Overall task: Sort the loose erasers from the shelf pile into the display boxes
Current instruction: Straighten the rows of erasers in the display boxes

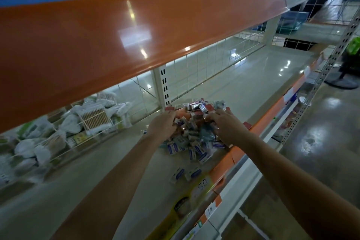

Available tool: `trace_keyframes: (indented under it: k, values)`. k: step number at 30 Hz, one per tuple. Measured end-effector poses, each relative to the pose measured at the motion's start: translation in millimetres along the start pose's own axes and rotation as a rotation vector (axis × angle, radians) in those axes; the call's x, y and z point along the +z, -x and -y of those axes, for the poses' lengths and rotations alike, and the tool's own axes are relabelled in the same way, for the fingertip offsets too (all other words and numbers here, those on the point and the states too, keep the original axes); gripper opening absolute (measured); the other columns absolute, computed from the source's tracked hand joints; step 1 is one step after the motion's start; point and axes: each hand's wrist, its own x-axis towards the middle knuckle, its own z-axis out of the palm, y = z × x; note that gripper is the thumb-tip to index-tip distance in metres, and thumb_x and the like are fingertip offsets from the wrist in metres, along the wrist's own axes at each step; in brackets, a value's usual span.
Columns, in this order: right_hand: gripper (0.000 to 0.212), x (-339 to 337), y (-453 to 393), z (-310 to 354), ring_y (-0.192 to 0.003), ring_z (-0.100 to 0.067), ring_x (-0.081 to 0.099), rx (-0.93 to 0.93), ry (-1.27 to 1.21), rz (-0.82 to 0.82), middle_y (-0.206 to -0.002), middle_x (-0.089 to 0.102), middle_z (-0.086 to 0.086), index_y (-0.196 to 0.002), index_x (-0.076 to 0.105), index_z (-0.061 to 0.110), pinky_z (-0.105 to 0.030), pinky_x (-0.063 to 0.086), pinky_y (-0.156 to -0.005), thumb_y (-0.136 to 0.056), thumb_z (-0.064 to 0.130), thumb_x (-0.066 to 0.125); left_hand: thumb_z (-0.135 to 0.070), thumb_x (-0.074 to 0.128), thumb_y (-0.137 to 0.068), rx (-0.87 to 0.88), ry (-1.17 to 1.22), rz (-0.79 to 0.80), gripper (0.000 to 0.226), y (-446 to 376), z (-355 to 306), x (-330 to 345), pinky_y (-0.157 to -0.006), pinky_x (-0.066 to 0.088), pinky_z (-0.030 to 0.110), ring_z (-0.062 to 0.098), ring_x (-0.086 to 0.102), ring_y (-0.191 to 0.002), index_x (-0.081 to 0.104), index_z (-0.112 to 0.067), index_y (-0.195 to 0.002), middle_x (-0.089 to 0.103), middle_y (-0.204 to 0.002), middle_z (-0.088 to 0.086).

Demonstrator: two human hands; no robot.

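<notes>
Both hands dig into the eraser pile (191, 132) mid-shelf, left hand (162, 125) at its 9 o'clock, right hand (227, 125) at 3, fingers curled among erasers though their grip is hidden; a hasty scoop risks knocking strays (186, 174) at 6 o'clock over the shelf edge (228, 163).

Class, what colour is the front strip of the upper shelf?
Orange, on the shelf strip, clearest in the head view.

The scene is being viewed by one head-worn wide-angle camera, angled forward and down along a shelf (243, 91) from close range; edges are being bent, and the left side is perhaps motion-blurred.
</notes>
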Motion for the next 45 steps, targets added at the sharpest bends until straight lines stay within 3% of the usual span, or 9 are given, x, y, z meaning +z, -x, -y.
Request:
trace_keyframes:
  k: [7,11,17,21,25,29,33,38,45]
  values:
    - [0.049,0.3,4.0,-10.4,-0.122,-0.027,0.041,0.059,-0.052,0.023,-0.138,0.044,-0.006,-0.131,0.046,0.024,-0.038,0.04,-0.097,-0.087,0.002,0.051,-0.022,0.06,-0.088,-0.002,-0.026,-0.038,0.033,7.5,4.6,-0.4,-0.069,0.042,0.026,0.019,0.059,-0.094,0.056,-0.021,-0.12,0.063,-0.11,0.003]
    - [0.048,-1.0,4.0,-12.4,-0.125,-0.026,0.039,0.04,-0.048,0.008,-0.138,0.043,-0.007,-0.13,0.046,0.023,-0.041,0.042,-0.099,-0.087,0.002,0.049,-0.022,0.061,-0.087,-0.036,0.015,-0.043,0.032,14.3,6.7,-1.6,-0.073,0.049,0.032,0.019,0.06,-0.09,0.057,-0.019,-0.119,0.064,-0.106,0.004]
    - [0.033,-2.5,5.2,-4.2,-0.108,-0.017,0.051,-0.016,-0.138,-0.069,-0.12,0.054,-0.004,-0.118,0.055,0.014,-0.03,0.045,-0.094,-0.086,0.012,0.062,-0.023,0.062,-0.087,-0.068,0.068,-0.166,0.025,33.6,10.4,-11.3,-0.062,0.043,0.025,0.015,0.061,-0.084,0.061,-0.02,-0.112,0.066,-0.102,0.0]
    - [0.029,-9.5,12.5,17.2,-0.099,-0.013,0.057,-0.056,-0.425,-0.074,-0.11,0.056,0.0,-0.112,0.058,0.014,-0.022,0.05,-0.085,-0.084,0.009,0.065,-0.022,0.065,-0.086,-0.099,0.23,-0.215,0.021,56.1,9.3,-25.6,-0.057,0.04,0.017,0.007,0.059,-0.075,0.062,-0.025,-0.106,0.062,-0.095,-0.007]
    - [0.029,-15.1,24.6,44.1,-0.1,-0.006,0.062,-0.086,-0.837,0.057,-0.106,0.061,0.008,-0.104,0.056,0.026,-0.02,0.053,-0.084,-0.083,0.007,0.064,-0.02,0.067,-0.083,-0.133,0.399,-0.271,0.021,88.0,4.9,-41.6,-0.064,0.048,0.02,0.003,0.06,-0.08,0.065,-0.026,-0.103,0.064,-0.096,-0.009]
    - [0.027,-11.7,37.7,71.8,-0.104,-0.025,0.063,-0.073,-1.369,0.214,-0.114,0.061,-0.006,-0.113,0.056,0.012,-0.038,0.055,-0.086,-0.087,0.005,0.057,-0.019,0.069,-0.082,-0.169,0.538,-0.34,0.026,126.5,-0.2,-58.8,-0.062,0.045,0.011,-0.003,0.059,-0.082,0.062,-0.039,-0.097,0.064,-0.094,-0.016]
    - [0.038,-1.3,45.5,104.8,-0.111,-0.035,0.059,-0.013,-1.922,0.495,-0.118,0.061,-0.017,-0.124,0.05,0.007,-0.034,0.056,-0.082,-0.086,0.003,0.052,-0.016,0.069,-0.081,-0.266,0.605,-0.431,0.024,166.1,2.2,-70.8,-0.063,0.042,0.005,-0.005,0.059,-0.083,0.066,-0.034,-0.097,0.065,-0.089,-0.019]
    - [0.037,10.3,50.9,145.9,-0.102,-0.033,0.065,0.032,-2.03,0.596,-0.11,0.066,-0.018,-0.117,0.063,0.013,-0.029,0.058,-0.068,-0.083,0.006,0.049,-0.014,0.069,-0.08,-0.32,0.604,-0.505,0.034,211.7,6.7,-84.5,-0.067,0.046,0.008,-0.004,0.061,-0.086,0.062,-0.046,-0.087,0.065,-0.093,-0.027]
    - [0.036,13.0,43.5,201.9,-0.098,-0.029,0.067,-0.076,-1.813,0.834,-0.115,0.066,-0.016,-0.116,0.065,0.016,-0.025,0.056,-0.064,-0.083,0.017,0.051,-0.009,0.071,-0.079,-0.439,0.465,-0.578,0.039,273.6,24.7,-108.4,-0.068,0.047,0.008,-0.004,0.061,-0.084,0.06,-0.045,-0.089,0.065,-0.092,-0.022]
